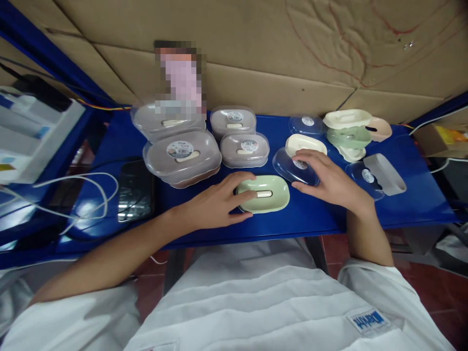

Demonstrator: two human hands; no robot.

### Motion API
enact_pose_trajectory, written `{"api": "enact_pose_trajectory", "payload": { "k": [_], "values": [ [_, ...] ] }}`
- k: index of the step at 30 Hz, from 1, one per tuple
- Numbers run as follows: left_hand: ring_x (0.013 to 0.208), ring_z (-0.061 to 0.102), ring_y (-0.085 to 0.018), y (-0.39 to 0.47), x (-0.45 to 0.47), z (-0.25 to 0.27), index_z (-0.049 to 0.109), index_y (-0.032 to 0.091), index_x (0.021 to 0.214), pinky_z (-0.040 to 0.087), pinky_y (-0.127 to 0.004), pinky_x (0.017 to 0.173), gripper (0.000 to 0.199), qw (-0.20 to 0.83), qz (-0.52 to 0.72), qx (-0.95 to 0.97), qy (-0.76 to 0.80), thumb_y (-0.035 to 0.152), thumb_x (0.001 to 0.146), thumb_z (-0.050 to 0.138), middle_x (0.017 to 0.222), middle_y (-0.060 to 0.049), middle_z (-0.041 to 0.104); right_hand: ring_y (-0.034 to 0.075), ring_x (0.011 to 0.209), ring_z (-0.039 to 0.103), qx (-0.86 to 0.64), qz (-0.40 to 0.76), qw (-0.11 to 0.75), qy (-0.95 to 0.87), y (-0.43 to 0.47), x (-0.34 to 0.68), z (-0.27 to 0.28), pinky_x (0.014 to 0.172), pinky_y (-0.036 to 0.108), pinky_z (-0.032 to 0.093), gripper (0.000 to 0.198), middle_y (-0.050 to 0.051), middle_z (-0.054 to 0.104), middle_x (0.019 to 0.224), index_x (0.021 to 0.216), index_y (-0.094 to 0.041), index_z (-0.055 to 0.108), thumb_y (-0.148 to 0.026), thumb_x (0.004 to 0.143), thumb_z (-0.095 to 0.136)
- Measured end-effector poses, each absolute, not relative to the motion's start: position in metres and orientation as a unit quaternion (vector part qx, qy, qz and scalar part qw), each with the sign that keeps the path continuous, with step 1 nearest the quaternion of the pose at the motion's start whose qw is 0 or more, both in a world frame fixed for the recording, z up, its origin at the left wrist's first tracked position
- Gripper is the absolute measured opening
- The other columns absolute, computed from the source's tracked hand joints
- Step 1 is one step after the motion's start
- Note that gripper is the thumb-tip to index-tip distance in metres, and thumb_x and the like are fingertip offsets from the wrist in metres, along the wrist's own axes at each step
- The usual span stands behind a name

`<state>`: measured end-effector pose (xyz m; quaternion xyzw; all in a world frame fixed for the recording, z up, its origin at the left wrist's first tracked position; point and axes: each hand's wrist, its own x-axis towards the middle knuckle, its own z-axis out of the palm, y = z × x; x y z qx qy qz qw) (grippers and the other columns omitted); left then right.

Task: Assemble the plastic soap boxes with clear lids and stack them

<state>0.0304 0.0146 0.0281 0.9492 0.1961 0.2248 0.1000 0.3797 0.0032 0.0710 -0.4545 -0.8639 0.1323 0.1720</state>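
Observation:
A pale green oval soap dish [281,195] lies on the blue table before me, a white strip along its middle. My left hand [226,197] grips its left end, with fingertips reaching over the rim and near the strip. My right hand [323,178] holds a clear plastic lid [285,165] with a round label, thumb at the near edge and fingers on top. The lid is just right of the green dish, partly covered by my fingers. Behind it sits a cream dish [309,142], which my right hand partly hides.
Lidded dishes [183,153] and smaller lidded ones [244,150] stand back left. Cream, green and peach dishes [347,119] are piled back right, near another clear lid [305,124] and a grey dish [385,173]. A black phone [136,190] and white cable [106,195] lie left.

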Motion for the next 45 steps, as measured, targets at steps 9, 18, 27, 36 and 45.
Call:
{"api": "enact_pose_trajectory", "payload": {
  "k": [9, 18, 27, 36, 45],
  "values": [
    [0.145, 0.057, -0.035, 0.019, 0.032, 0.014, 0.036, 0.025, 0.163, 0.055, -0.054, 0.119, 0.08, 0.175, 0.266, 0.919, 0.231, 0.043, 0.098, 0.078, 0.156, -0.019, 0.051, 0.036, 0.165, 0.032, -0.269, 0.072, 0.128, -0.952, -0.011, 0.33, 0.037, 0.132, 0.065, 0.034, 0.056, 0.015, 0.048, 0.169, 0.161, -0.023, 0.05, -0.038, 0.109, 0.061],
    [0.138, 0.061, -0.035, 0.018, 0.029, 0.015, 0.045, 0.024, 0.16, 0.062, -0.049, 0.107, 0.071, 0.172, 0.225, 0.929, 0.239, 0.045, 0.099, 0.076, 0.15, -0.018, 0.053, 0.032, 0.16, 0.042, -0.243, 0.011, 0.102, -0.965, -0.011, 0.329, 0.031, 0.132, 0.064, 0.031, 0.061, 0.009, 0.053, 0.167, 0.165, -0.037, 0.046, -0.044, 0.107, 0.065],
    [0.138, 0.059, -0.034, 0.021, 0.033, 0.011, 0.054, 0.023, 0.151, 0.057, -0.052, 0.115, 0.065, 0.217, 0.255, 0.915, 0.225, 0.035, 0.094, 0.082, 0.151, -0.017, 0.051, 0.037, 0.165, 0.03, -0.265, 0.081, 0.125, -0.953, 0.0, 0.336, 0.03, 0.129, 0.062, 0.04, 0.082, 0.014, 0.027, 0.18, 0.172, -0.035, 0.034, -0.05, 0.101, 0.071],
    [0.141, 0.059, -0.037, 0.011, 0.041, 0.013, 0.059, 0.019, 0.145, 0.057, -0.055, 0.113, 0.055, 0.041, 0.298, 0.936, 0.184, 0.029, 0.095, 0.079, 0.15, -0.022, 0.056, 0.038, 0.161, 0.039, -0.256, 0.05, 0.156, -0.953, 0.0, 0.344, 0.034, 0.127, 0.06, 0.045, 0.086, 0.012, 0.035, 0.178, 0.172, -0.037, 0.032, -0.045, 0.099, 0.076],
    [0.129, 0.067, -0.024, -0.009, 0.039, 0.026, 0.07, 0.024, 0.132, 0.058, -0.042, 0.112, 0.034, -0.112, 0.335, 0.931, 0.091, 0.016, 0.1, 0.067, 0.141, -0.01, 0.071, 0.039, 0.158, 0.043, -0.351, 0.039, 0.235, -0.905, 0.118, 0.34, 0.084, 0.129, 0.062, 0.036, 0.086, 0.02, 0.043, 0.17, 0.166, -0.026, 0.042, -0.066, 0.095, 0.072]
  ]
}}
